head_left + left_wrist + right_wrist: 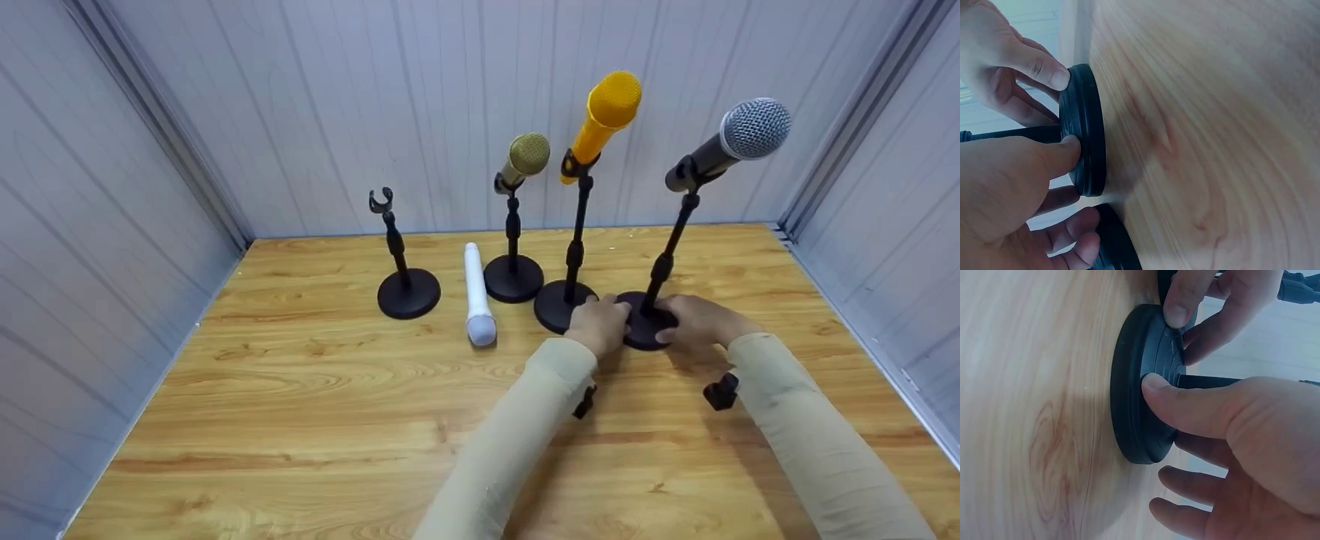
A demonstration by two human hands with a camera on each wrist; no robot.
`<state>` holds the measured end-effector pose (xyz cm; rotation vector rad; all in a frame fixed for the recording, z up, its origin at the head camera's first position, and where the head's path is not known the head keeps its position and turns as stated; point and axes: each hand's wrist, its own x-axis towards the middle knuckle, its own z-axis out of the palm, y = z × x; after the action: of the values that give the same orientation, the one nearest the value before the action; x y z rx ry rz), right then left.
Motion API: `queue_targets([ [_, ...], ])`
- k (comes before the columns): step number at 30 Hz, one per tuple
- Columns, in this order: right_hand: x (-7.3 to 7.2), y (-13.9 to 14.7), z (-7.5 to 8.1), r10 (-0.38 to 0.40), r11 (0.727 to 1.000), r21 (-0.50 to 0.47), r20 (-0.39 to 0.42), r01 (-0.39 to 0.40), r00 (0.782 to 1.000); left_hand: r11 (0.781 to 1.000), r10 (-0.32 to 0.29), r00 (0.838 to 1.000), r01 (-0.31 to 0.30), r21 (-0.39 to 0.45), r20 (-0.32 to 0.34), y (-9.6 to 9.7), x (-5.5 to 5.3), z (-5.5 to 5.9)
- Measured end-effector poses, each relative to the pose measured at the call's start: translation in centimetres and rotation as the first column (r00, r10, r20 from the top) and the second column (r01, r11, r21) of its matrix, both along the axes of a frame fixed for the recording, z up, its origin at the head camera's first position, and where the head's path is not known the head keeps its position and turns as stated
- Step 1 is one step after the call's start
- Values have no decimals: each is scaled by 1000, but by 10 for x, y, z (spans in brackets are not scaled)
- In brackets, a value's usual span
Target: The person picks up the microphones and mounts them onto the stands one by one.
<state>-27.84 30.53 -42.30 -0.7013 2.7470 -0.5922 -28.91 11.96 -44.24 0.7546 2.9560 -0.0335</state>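
Observation:
A black microphone stand point(663, 266) at the right carries a dark microphone with a silver mesh head point(755, 129). Both hands grip its round base, which stands on the table. My left hand point(600, 326) holds the base's left side, thumb on top; in the left wrist view its lower fingers lie by a neighbouring base point(1111, 239). From the right, my right hand point(699, 321) holds the same base point(1148, 382), its thumb on the top face and two lower fingers off it. Just left stands another stand point(576, 255) with a yellow microphone point(611, 105).
Further left, a shorter stand point(513, 232) bears a gold-headed microphone point(528, 155). A white microphone point(476, 292) lies on the wooden table point(315, 405). At the far left is a stand with a bare clip point(381, 201). Pale panel walls point(337, 112) enclose the back and sides.

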Motion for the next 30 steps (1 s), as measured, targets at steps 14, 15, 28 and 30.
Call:
queue_targets([
  [14,5,2,2,40,997,64,-54,-37,998,998,-49,999,48,34,24,-8,2,3],
  [15,6,2,3,40,997,75,-53,-36,998,998,-54,998,53,37,23,-10,2,5],
  [28,15,-15,25,-1,992,130,15,-1,1000,979,-162,987,161,124,5,-44,2,26],
  [30,17,-20,29,0,989,149,-2,0,1000,972,-187,982,187,141,-13,-51,2,30],
])
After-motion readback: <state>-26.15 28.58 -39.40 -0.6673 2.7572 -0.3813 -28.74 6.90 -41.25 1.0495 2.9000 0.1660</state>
